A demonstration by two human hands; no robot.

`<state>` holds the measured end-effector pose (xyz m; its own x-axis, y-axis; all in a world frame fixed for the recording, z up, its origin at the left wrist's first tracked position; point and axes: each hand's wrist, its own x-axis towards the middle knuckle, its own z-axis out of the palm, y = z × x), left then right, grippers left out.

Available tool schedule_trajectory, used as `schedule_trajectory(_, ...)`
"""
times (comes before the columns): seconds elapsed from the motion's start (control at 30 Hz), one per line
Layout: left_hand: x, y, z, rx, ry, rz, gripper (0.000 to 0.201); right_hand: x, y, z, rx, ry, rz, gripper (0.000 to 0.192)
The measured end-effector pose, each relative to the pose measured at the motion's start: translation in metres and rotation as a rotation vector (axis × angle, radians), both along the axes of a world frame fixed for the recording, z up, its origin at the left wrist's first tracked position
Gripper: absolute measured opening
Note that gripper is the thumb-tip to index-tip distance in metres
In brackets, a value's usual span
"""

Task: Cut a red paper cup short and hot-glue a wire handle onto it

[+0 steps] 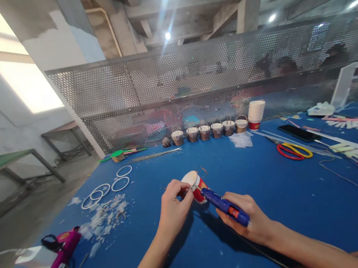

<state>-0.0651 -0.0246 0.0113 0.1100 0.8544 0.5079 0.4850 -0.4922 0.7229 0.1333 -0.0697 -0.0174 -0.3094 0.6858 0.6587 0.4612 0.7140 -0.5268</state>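
A red-and-white paper cup (201, 193) stands slightly tilted near the middle of the blue table. My left hand (175, 201) is closed at its rim, thumb and fingers pinched together on the cup's near left side. Whether a small piece is also between those fingertips is too fine to make out. My right hand (244, 214) is wrapped around a blue glue gun (223, 204), whose nozzle points at the cup's side just below the rim. A dark cord trails from the gun toward the front edge.
Several small decorated buckets (204, 133) line the back beside stacked paper cups (256, 114). White rings (120, 183) and scraps (105, 217) lie left, near a pink power strip (51, 265). Scissors (293, 150) and a phone (298, 132) lie right. A perforated metal screen (169, 76) stands behind.
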Motion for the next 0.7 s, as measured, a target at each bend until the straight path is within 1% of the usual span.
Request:
schedule_trajectory(0.07,0.0002,-0.001,0.0013,-0.007,-0.003,-0.004,0.015,-0.0002,0.0005,0.0004,-0.014,0.011,-0.006,0.016)
schedule_trajectory(0.27,0.0001,-0.002,0.003,-0.025,0.008,-0.015,0.016,-0.0018,0.0011,0.0014,-0.008,-0.029,0.033,0.015)
schedule_trajectory(0.43,-0.0001,-0.0009,0.0008,0.008,0.03,-0.004,0.015,0.0,0.0005,0.0013,-0.032,0.014,0.022,0.015)
schedule_trajectory(0.53,-0.0001,-0.0017,0.0001,0.039,0.049,-0.009,0.014,-0.0006,0.0005,0.0015,-0.019,-0.007,0.002,0.015)
schedule_trajectory(0.7,-0.0006,-0.0023,-0.0007,0.055,0.064,-0.009,0.014,-0.0011,-0.0005,0.0028,-0.008,-0.033,0.024,0.016)
